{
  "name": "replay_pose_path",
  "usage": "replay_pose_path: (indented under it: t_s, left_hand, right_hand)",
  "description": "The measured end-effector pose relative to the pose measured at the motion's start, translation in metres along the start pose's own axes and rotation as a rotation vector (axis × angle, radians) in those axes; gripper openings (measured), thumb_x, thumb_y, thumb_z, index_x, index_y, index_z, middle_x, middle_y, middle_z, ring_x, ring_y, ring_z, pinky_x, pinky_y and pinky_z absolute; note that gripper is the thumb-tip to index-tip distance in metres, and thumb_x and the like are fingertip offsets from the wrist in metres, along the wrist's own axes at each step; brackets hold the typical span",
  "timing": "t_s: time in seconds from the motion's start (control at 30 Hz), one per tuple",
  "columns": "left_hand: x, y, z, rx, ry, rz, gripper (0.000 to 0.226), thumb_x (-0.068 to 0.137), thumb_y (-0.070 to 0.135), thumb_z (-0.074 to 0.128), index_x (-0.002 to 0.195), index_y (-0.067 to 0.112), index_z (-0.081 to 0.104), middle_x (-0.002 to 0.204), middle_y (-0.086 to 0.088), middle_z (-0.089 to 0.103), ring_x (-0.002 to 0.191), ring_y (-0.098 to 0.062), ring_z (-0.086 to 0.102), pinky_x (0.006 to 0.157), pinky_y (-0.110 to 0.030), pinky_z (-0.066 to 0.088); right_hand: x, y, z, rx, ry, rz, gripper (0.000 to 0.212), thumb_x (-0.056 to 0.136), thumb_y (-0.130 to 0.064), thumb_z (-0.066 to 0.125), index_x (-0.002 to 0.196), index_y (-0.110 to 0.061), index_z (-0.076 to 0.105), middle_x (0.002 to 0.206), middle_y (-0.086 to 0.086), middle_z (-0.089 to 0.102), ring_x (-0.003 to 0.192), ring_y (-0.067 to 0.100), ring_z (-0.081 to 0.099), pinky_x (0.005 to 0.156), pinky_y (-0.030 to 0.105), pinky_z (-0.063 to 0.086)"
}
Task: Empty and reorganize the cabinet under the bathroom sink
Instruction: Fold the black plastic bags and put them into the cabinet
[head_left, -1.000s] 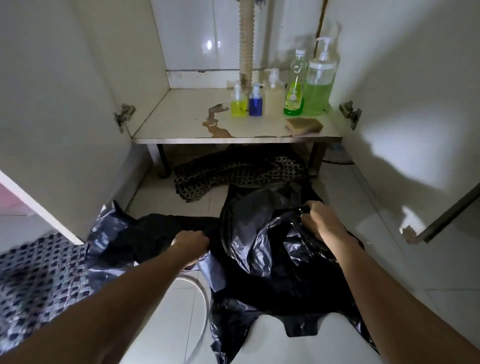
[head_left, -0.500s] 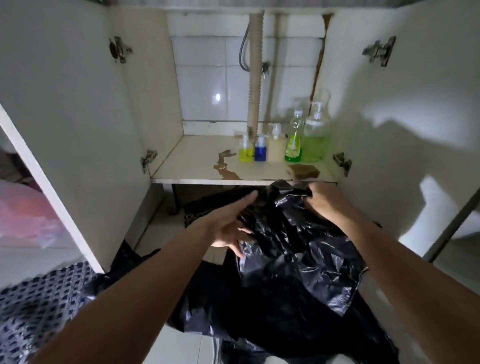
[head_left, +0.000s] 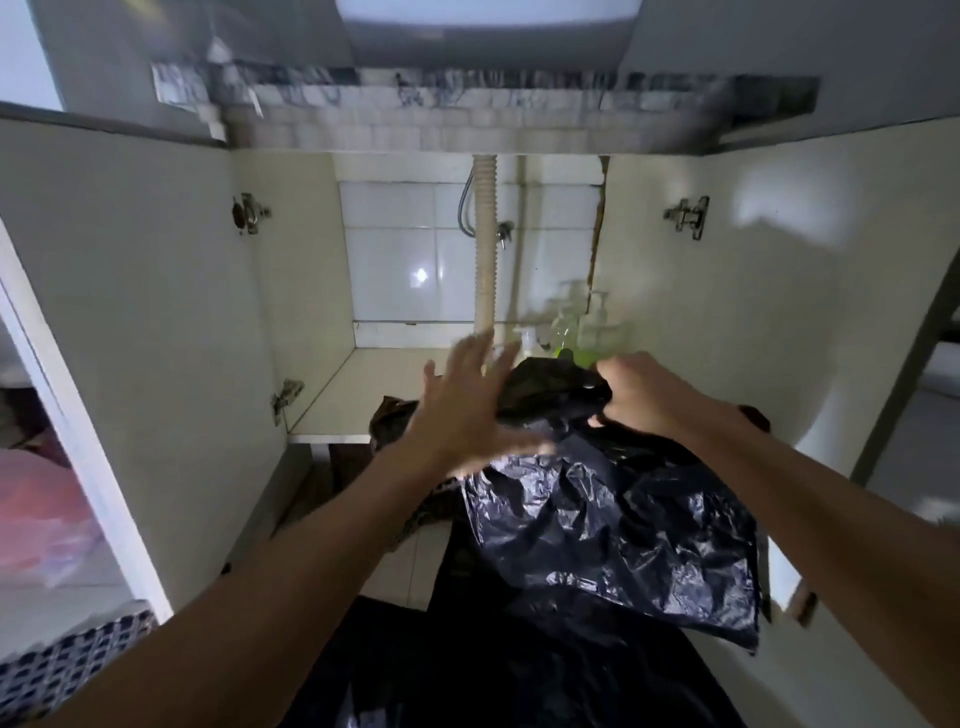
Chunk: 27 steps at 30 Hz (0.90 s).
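Both arms reach forward: left hand (head_left: 462, 410) spread open, blurred; right hand (head_left: 641, 392) seemingly clenched, gripping.

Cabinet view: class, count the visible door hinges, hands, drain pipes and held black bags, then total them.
door hinges: 3
hands, left hand and right hand: 2
drain pipe: 1
black bag, gripped by the right hand: 1
Total: 7

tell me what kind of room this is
Most likely a bathroom, seen from the floor in front of an open under-sink cabinet. A ribbed drain pipe runs down from the basin above, the back wall is white tile, and blurred soap bottles stand inside.
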<state>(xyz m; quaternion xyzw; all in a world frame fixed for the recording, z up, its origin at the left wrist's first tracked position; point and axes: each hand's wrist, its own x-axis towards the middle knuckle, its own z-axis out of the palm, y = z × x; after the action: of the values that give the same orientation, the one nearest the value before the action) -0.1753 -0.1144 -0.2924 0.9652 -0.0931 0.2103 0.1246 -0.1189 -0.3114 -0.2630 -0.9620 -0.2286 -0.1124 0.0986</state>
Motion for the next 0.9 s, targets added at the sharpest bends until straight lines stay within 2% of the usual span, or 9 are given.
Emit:
replay_pose_path:
  t_s: [0.07,0.17,0.27,0.33,0.53,0.6,0.67,0.8,0.9]
  left_hand:
    - [-0.007,0.003,0.028,0.210,-0.150,-0.012,0.118,0.073,0.063,0.067,0.151,0.025,-0.014,0.161,-0.006,-0.011,0.148,-0.027,-0.007,0.115,-0.064,0.004]
    - [-0.018,-0.013,0.054,0.282,-0.056,-0.145,0.091,0.088,0.024,0.060,0.152,0.021,-0.004,0.159,-0.008,0.015,0.146,-0.026,0.015,0.116,-0.057,0.016]
    - [-0.017,-0.037,0.054,0.285,0.095,-0.166,0.063,0.089,0.009,0.053,0.143,0.023,0.024,0.127,-0.006,0.059,0.111,-0.027,0.059,0.097,-0.042,0.043]
    - [-0.010,-0.049,0.049,0.252,0.104,-0.157,0.052,0.088,0.007,0.056,0.131,0.025,0.034,0.109,-0.005,0.067,0.091,-0.028,0.066,0.079,-0.038,0.052]
    - [0.022,-0.059,0.073,0.332,-0.374,-0.040,0.032,0.088,0.011,0.057,0.116,0.026,0.062,0.112,-0.005,0.062,0.095,-0.025,0.062,0.072,-0.032,0.050]
    - [0.041,-0.063,0.082,0.343,-0.360,-0.066,0.030,0.087,0.007,0.057,0.109,0.024,0.066,0.107,-0.005,0.065,0.092,-0.025,0.063,0.073,-0.032,0.051]
    - [0.063,-0.064,0.082,0.329,-0.286,-0.112,0.034,0.088,0.002,0.051,0.108,0.025,0.067,0.103,-0.003,0.066,0.091,-0.025,0.063,0.071,-0.031,0.048]
    - [0.097,-0.058,0.053,0.243,0.041,-0.142,0.026,0.094,0.012,0.051,0.111,0.026,0.065,0.100,-0.002,0.065,0.087,-0.023,0.061,0.068,-0.029,0.040]
    - [0.093,-0.051,0.028,0.142,0.218,-0.138,0.032,0.090,0.012,0.057,0.118,0.027,0.064,0.109,-0.002,0.066,0.098,-0.025,0.061,0.079,-0.034,0.046]
  right_hand:
    - [0.003,0.000,-0.001,-0.014,-0.002,-0.008,0.013,0.081,0.001,0.054,0.092,-0.004,0.058,0.089,0.011,0.060,0.092,0.030,0.061,0.069,0.029,0.044]
    - [0.001,-0.003,-0.008,0.030,-0.064,-0.065,0.028,0.081,0.000,0.055,0.104,-0.013,0.063,0.093,0.000,0.054,0.099,0.024,0.058,0.076,0.028,0.047]
    - [-0.008,0.003,-0.014,-0.057,-0.254,-0.084,0.025,0.075,-0.006,0.064,0.099,-0.012,0.064,0.087,-0.001,0.053,0.089,0.022,0.055,0.073,0.026,0.042]
    - [-0.014,0.017,-0.015,-0.142,-0.370,-0.010,0.019,0.072,-0.007,0.065,0.089,-0.012,0.059,0.078,0.001,0.053,0.082,0.024,0.056,0.065,0.028,0.041]
    - [0.006,0.063,0.022,-0.246,-0.414,0.172,0.020,0.082,0.002,0.045,0.098,-0.002,0.056,0.102,0.019,0.061,0.088,0.032,0.060,0.069,0.030,0.042]
    - [0.021,0.072,0.035,-0.241,-0.315,0.227,0.018,0.086,0.000,0.044,0.099,0.000,0.057,0.087,0.013,0.059,0.076,0.028,0.058,0.066,0.030,0.043]
    - [0.036,0.081,0.042,-0.233,-0.097,0.273,0.015,0.087,-0.003,0.048,0.096,-0.003,0.059,0.081,0.010,0.058,0.071,0.028,0.055,0.064,0.030,0.043]
    - [0.046,0.088,0.040,-0.053,0.348,0.278,0.031,0.086,-0.006,0.056,0.117,-0.005,0.054,0.100,0.018,0.065,0.094,0.037,0.062,0.069,0.034,0.046]
    - [0.041,0.087,0.037,0.098,0.475,0.221,0.043,0.084,0.001,0.054,0.126,-0.005,0.049,0.110,0.018,0.062,0.104,0.036,0.059,0.081,0.037,0.048]
